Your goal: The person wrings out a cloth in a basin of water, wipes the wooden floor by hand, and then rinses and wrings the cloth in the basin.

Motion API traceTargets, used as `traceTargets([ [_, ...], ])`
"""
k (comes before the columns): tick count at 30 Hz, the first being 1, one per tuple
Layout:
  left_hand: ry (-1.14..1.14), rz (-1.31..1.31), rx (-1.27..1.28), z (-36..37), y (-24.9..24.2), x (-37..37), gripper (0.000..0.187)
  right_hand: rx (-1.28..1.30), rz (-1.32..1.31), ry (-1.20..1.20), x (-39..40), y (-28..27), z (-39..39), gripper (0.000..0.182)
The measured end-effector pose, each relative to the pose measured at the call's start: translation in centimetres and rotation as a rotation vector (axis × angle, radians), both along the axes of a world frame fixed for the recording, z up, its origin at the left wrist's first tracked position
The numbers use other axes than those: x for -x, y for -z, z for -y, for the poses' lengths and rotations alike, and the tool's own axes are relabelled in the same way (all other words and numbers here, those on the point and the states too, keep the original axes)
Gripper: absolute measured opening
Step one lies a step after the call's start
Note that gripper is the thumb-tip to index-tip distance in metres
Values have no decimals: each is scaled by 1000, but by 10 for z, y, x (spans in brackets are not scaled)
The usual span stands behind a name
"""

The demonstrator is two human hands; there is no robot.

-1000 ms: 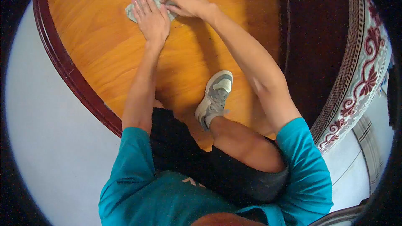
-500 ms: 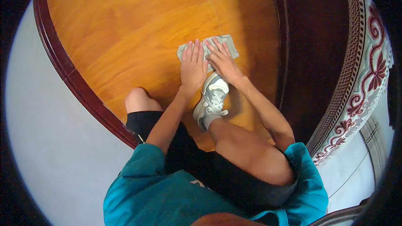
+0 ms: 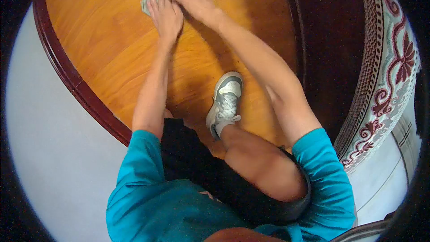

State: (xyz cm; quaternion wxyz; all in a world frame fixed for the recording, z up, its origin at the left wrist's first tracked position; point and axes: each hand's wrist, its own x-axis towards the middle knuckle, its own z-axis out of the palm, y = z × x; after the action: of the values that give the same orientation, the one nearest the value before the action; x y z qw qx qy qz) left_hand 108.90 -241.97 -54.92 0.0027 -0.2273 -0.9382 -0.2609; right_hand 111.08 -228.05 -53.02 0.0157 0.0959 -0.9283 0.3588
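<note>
My left hand point(image 3: 165, 17) lies flat on a pale grey-green cloth point(image 3: 145, 6), fingers stretched forward over it. Beside it, my right hand point(image 3: 193, 1) also rests flat on the cloth, its fingers pointing left towards the other hand. Both palms press down rather than grasp, and most of the cloth is hidden beneath them. Under the cloth is a glossy orange-brown wooden surface point(image 3: 112, 54). Both arms reach far forward, past my shoe.
My grey-and-white sneaker point(image 3: 227, 98) stands on the wood between my arms. A dark red curved rim point(image 3: 85, 90) borders the wood at left, above a pale floor point(image 3: 49, 121). At right are a dark panel point(image 3: 333, 40) and a patterned fabric band point(image 3: 380, 103).
Both hands have slid the cloth forward and to the left, away from the tip of my shoe. My arms are now stretched out further. The shoe has stayed in place.
</note>
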Motion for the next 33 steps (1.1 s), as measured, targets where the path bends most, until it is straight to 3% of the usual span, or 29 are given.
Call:
traceTargets([
  [3,184,-93,76,-30,15,19,63,173,-104,193,-10,14,-24,39],
  [5,302,-178,192,-57,23,20,62,573,320,285,-18,-24,-65,48],
  [6,307,-231,184,-70,-10,13,62,706,336,341,-21,-29,-72,47],
  [7,311,-220,184,-76,-12,9,62,840,350,397,-26,-29,-76,47],
  [8,336,-218,175,-80,-14,5,61,468,90,284,-34,9,-85,44],
  [9,361,-219,167,-82,-14,2,60,471,95,290,-49,19,-83,44],
  [11,441,-166,189,-72,-13,-16,61,101,-231,236,-75,32,-80,43],
  [17,569,116,199,-4,-23,-139,62,31,120,166,-216,-12,-31,46],
  [20,535,196,213,22,-40,-178,61,47,231,86,-240,-35,-17,43],
  [23,453,329,37,26,-47,-181,59,43,308,100,-232,-33,-9,41],
  [26,298,213,52,11,-31,-148,59,152,209,232,-181,-40,-5,53],
  [29,166,89,-61,3,-9,-88,59,-12,51,196,-111,-22,-8,51],
  [31,151,-44,27,16,25,-41,61,-70,-26,169,-73,-1,-6,51],
  [33,156,-109,142,37,11,-2,59,4,-59,131,-45,14,8,45],
])
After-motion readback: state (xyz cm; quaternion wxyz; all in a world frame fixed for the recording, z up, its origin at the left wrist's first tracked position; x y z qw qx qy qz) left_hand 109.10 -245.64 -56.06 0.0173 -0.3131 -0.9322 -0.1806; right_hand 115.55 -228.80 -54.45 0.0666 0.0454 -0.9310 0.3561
